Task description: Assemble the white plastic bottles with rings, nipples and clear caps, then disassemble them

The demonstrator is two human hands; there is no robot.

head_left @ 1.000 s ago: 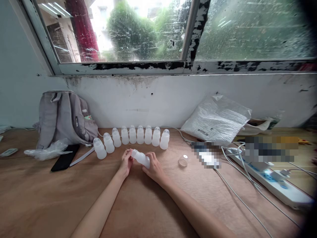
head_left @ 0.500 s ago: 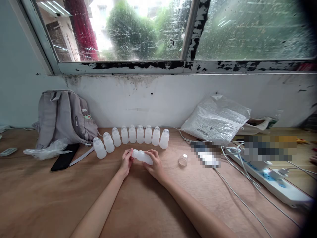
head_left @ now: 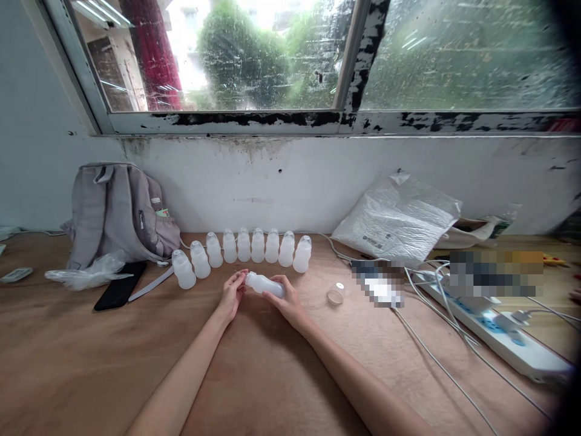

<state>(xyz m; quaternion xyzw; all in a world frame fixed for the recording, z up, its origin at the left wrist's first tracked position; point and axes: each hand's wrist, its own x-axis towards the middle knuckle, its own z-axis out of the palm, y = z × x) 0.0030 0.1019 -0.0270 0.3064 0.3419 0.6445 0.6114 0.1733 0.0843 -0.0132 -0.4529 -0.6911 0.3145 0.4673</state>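
A frosted white baby bottle (head_left: 264, 284) lies tilted across my two hands, above the wooden table, its neck toward the left. Around its wide lower end wraps my right hand (head_left: 287, 301). My left hand (head_left: 233, 295) has its fingertips closed at the neck end; the fingers partly hide the bottle's top. A clear cap (head_left: 336, 295) lies on the table to the right of my right hand. Behind the hands, several similar bottles (head_left: 258, 246) with clear caps stand upright in a curved row.
At the left sit a grey backpack (head_left: 118, 212), a crumpled plastic bag (head_left: 88, 274), and a black phone-like slab (head_left: 118, 289) beside a pale strip (head_left: 150, 286). To the right are a silvery packing bag (head_left: 399, 218), white cables (head_left: 436, 354) and a power strip (head_left: 526, 348) with plugs.
The held bottle has turned slightly, its base dipping a little toward me and its neck showing more plainly. Both hands keep hold at nearly the same spot.
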